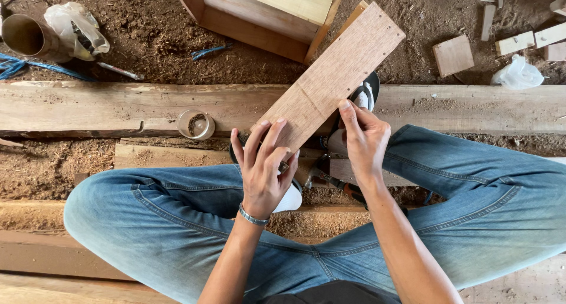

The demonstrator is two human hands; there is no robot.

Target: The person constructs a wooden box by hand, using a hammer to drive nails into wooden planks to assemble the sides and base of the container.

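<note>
I sit cross-legged in blue jeans on wooden planks. A thin reddish-brown wooden board (pixel 336 77) with small holes along its far edge slants up to the right in front of me. My left hand (pixel 262 165), with a metal bracelet on the wrist, grips the board's near left end, fingers spread over the top face. My right hand (pixel 362 139) holds the board's right edge near the bottom, thumb pressed along the side. Under the hands lie my sandalled feet and part of a tool (pixel 330 177), mostly hidden.
A long rough timber beam (pixel 88 106) crosses the view with a small round tin (pixel 196 124) on it. Beyond are sawdust ground, a wooden box frame (pixel 259 12), a metal can (pixel 26 37), plastic bags (pixel 76 28), blue cord and wood offcuts (pixel 453 55).
</note>
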